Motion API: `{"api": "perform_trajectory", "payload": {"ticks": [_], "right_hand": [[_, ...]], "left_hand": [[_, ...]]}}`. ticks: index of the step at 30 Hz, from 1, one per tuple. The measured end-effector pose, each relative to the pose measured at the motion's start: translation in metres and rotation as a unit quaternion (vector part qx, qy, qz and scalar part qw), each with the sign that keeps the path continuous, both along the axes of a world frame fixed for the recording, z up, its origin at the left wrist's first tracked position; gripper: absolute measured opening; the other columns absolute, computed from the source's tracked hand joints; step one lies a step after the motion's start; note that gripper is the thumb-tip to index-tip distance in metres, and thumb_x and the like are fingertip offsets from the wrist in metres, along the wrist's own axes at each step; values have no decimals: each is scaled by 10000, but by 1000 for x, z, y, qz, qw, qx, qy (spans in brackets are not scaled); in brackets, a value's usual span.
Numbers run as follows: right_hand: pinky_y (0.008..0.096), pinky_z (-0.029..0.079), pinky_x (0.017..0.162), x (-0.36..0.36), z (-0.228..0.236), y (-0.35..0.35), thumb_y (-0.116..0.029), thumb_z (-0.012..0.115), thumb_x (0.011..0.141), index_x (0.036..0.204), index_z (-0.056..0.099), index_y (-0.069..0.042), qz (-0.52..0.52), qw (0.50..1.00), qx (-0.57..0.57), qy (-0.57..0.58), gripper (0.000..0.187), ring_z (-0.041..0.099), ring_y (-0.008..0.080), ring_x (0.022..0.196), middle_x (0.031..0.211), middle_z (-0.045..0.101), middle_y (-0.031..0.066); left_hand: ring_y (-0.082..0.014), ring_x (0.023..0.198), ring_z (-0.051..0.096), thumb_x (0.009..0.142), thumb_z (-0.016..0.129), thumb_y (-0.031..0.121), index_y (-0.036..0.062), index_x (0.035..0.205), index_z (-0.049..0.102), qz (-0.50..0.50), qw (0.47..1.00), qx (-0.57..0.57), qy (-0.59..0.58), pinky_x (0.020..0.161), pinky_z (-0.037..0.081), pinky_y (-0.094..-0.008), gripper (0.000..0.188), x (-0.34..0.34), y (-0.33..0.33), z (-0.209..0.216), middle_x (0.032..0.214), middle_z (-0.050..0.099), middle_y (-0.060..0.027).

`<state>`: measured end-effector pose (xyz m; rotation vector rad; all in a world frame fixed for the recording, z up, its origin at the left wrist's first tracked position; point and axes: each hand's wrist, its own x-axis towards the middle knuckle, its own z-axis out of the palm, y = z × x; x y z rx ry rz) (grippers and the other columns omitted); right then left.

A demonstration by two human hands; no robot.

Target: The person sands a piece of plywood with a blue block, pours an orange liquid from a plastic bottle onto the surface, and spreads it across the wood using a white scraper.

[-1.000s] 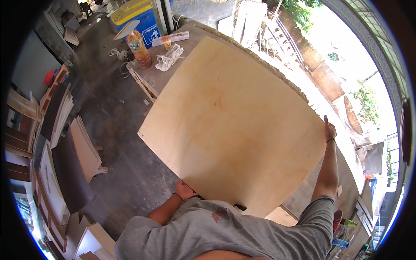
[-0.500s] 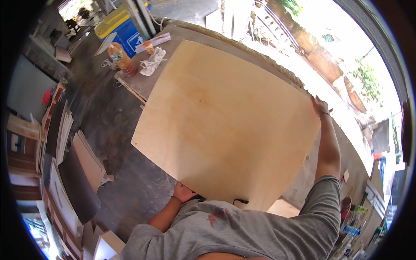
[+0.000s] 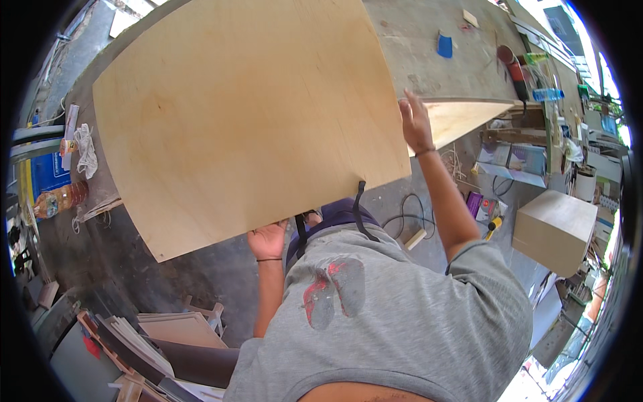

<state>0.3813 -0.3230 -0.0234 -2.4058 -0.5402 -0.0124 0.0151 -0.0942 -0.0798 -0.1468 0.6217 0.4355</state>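
A large pale plywood sheet lies on the workbench, its near edge overhanging towards my waist. My left hand is at that near edge, palm up, with its fingers hooked under the sheet and mostly hidden. My right hand is beside the right edge, its fingers stretched out and the thumb side close against the wood. Another light wooden panel shows below the bench top, to the right of my right hand. Black straps hang at my waist, close to the near edge.
A red and black power tool and a blue piece lie on the bench at right. At far left are a bottle and a white cloth. A wooden box, cables and leaning boards stand around the floor.
My view has turned to the right. My right hand has come from the sheet's far right corner back along its right side, fingers now stretched. My left hand stays at the near edge.
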Motion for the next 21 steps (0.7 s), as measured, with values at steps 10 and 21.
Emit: {"api": "perform_trajectory", "payload": {"ticks": [10, 21], "right_hand": [[322, 317, 1001, -132, -41, -64, -487, 380, 923, 1250, 429, 51, -166, 950, 187, 184, 632, 446, 224, 1169, 1240, 491, 136], [245, 512, 660, -107, -56, -65, -530, 369, 910, 1020, 593, -20, -258, 829, 351, 350, 568, 604, 122, 759, 870, 621, 62]], "left_hand": [[-318, 1252, 346, 917, 265, 479, 102, 1298, 397, 18, 998, 2, 66, 1019, 249, -554, 552, -23, 11, 30, 1355, 393, -103], [-256, 1252, 331, 807, 320, 709, 41, 1351, 277, 116, 964, 191, 145, 1012, 277, -438, 862, -64, 81, 56, 1387, 342, -77]]}}
